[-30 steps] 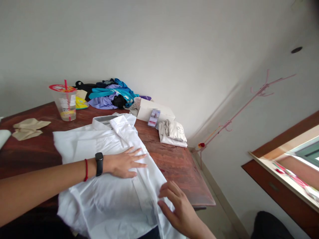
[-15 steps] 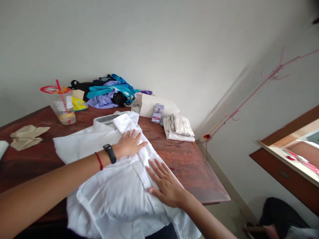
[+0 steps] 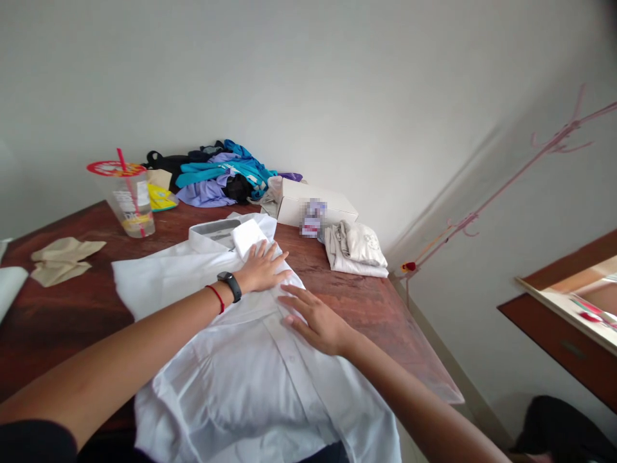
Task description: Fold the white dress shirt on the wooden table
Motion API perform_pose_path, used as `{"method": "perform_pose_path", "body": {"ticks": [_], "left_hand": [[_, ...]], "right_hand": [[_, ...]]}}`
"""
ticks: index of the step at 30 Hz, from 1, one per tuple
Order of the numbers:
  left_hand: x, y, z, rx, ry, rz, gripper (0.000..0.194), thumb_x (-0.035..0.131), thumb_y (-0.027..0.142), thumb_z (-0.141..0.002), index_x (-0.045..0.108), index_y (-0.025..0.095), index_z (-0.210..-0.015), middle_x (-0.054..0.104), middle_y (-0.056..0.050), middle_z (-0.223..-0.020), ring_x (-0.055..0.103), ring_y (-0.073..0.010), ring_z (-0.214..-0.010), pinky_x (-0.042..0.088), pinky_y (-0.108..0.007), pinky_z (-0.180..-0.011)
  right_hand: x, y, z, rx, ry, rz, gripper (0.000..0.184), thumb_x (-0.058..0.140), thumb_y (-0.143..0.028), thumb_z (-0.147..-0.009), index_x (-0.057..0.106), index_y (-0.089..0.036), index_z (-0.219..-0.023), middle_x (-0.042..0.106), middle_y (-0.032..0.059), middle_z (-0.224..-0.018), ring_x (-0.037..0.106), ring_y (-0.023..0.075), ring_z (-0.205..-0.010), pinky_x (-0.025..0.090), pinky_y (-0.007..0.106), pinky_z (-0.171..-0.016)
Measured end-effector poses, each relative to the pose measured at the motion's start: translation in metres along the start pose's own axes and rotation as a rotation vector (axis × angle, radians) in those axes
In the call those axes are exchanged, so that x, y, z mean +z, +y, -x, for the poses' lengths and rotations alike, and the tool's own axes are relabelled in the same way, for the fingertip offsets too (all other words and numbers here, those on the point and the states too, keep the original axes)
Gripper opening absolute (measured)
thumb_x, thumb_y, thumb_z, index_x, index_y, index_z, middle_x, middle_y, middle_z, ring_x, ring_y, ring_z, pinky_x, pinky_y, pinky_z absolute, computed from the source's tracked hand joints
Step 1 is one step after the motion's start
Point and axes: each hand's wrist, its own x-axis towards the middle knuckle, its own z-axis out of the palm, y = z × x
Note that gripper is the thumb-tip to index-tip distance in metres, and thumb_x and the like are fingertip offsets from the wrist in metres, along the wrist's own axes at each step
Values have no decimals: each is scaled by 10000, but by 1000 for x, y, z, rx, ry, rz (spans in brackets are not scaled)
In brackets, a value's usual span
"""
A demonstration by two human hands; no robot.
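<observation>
While resting with left hand (image 3: 263, 267) spread on the white shirt (image 3: 241, 373) across the table (image 3: 357, 308), with right hand (image 3: 318, 321) loosely open beside, gripping nothing visible; apparently done with laying one sleeve (image 3: 248, 236) near the collar (image 3: 206, 238), seemingly unsmoothed lower down.

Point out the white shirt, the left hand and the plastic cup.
White shirt (image 3: 236, 373): head view, lower front.
Left hand (image 3: 260, 270): head view, back of hand.
Plastic cup (image 3: 128, 207): head view, side wall.

1. One camera, head-worn, up over the near end of the shirt (image 3: 236, 379).
2. It faces forward and down, past the shirt to the wall (image 3: 337, 77).
3. It's close: the shirt runs off the bottom.
</observation>
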Motion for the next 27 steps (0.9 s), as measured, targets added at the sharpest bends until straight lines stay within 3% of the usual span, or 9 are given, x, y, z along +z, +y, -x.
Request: {"method": "perform_pose_path", "body": {"ticks": [3,7,10,14,17,21,27], "left_hand": [[-7,-22,-4,160,-25,-34,638,484,462,-1028,383,219,-1609,328,-184,-1665,219,-410,-1554,215,-606,-1209],[-16,-51,-8,305,-39,-59,599,494,338,-1031,396,192,-1603,315,-161,-1677,244,-319,-1566,224,-483,-1250],[-18,-56,-11,259,13,-76,563,470,434,-1053,446,234,-1579,356,-126,-1666,248,-313,-1566,185,-506,-1263],[-19,-63,-15,127,108,-105,544,466,509,-1049,507,277,-1539,415,-96,-1638,272,-343,-1553,120,-585,-1263],[-20,-81,-17,64,47,-92,580,440,521,-1053,425,299,-1589,316,-85,-1687,208,-363,-1572,151,-625,-1243],[-21,-101,-19,36,-93,-16,626,336,553,-1076,292,289,-1642,167,-69,-1732,95,-332,-1598,200,-590,-1238],[-21,-95,-17,11,-115,-14,631,306,554,-1082,274,277,-1649,122,-82,-1738,62,-329,-1601,176,-584,-1246]], "right_hand": [[6,18,-38,-76,71,46,440,418,-328,-1087,513,-146,-1476,452,176,-1591,395,235,-1499,344,432,-1239],[26,35,-59,-98,-43,156,566,412,-425,-1089,381,-154,-1585,210,168,-1715,130,295,-1600,220,555,-1269],[37,40,-57,-91,-79,175,644,392,-480,-1088,263,-179,-1642,137,139,-1730,43,298,-1606,172,572,-1274],[38,41,-53,-85,-57,157,675,412,-494,-1079,213,-214,-1660,184,106,-1723,87,295,-1603,178,556,-1280],[36,40,-53,-88,-45,120,723,419,-493,-1076,126,-211,-1674,213,102,-1716,105,286,-1602,185,547,-1283],[35,40,-54,-95,-34,79,756,423,-497,-1075,81,-192,-1676,229,112,-1710,120,289,-1600,184,543,-1286],[37,41,-55,-91,-45,57,716,402,-498,-1083,131,-195,-1672,218,96,-1714,109,301,-1600,166,555,-1286]]}}
